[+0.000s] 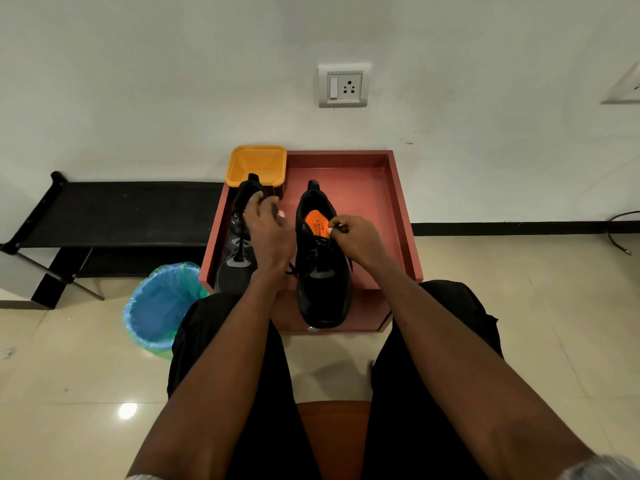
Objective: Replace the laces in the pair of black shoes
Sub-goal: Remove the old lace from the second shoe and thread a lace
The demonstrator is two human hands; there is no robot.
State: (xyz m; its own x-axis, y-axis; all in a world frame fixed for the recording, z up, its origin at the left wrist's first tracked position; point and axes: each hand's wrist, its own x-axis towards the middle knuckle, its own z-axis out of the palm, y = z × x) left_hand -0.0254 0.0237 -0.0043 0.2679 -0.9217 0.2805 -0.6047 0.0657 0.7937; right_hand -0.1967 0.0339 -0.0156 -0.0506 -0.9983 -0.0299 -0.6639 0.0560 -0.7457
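Right hand (356, 237) pinches black lace (323, 244) above right shoe (322, 265); left hand (268, 233) fingers curled, lace end between fingertips, over left shoe (237, 251).

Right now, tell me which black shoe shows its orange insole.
The right-hand shoe, whose lace the right hand pinches. The left hand covers the opening of the other shoe.

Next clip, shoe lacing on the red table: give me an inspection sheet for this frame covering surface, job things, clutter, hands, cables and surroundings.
Surface: red table with raised edges.
Job things: right shoe laced, orange insole showing; left shoe beside it, partly hidden.
Clutter: empty yellow tub at the table's back left corner.
Hands: right hand pinches a lace end; left hand grips the left shoe's collar.
Cables: black cable on the floor, far right.
Surroundings: blue bin, black bench, wall socket.
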